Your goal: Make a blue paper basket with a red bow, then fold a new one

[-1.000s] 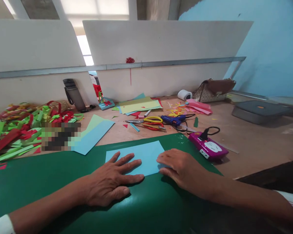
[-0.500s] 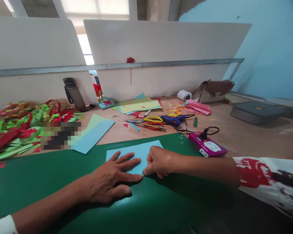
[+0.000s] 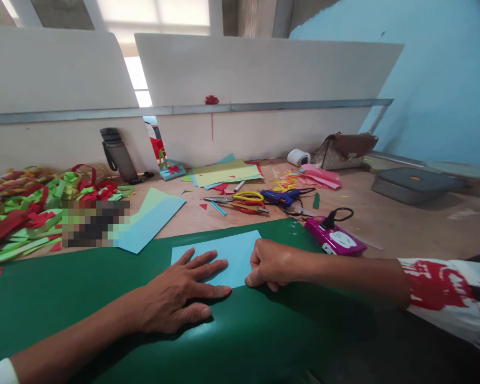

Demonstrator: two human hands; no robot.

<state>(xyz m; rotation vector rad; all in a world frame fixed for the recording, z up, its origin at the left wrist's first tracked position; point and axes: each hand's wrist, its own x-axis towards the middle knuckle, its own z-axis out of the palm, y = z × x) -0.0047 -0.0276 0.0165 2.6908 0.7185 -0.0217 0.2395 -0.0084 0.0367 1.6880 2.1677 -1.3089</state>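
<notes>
A light blue sheet of paper [image 3: 240, 248] lies on the green mat, partly covered by both hands. My left hand [image 3: 188, 290] rests flat across its left part, fingers spread and palm down, holding nothing. At the right end of the sheet's near edge is my right hand [image 3: 272, 264], curled into a fist. Its thumb tip touches the paper's edge near the lower right corner. Nothing shows inside the curled fingers.
On the table beyond the green mat [image 3: 104, 320] lie scissors [image 3: 244, 198], a blue glue gun [image 3: 280, 197], a purple power strip [image 3: 338, 237] and coloured sheets [image 3: 224, 173]. Paper strips [image 3: 28, 213] are heaped left, near a grey bottle [image 3: 122, 160]. A grey box [image 3: 416, 185] sits right.
My right fist has slid to the right along the paper's near edge, uncovering more of the sheet. My left hand stays spread in place. The view has shifted slightly.
</notes>
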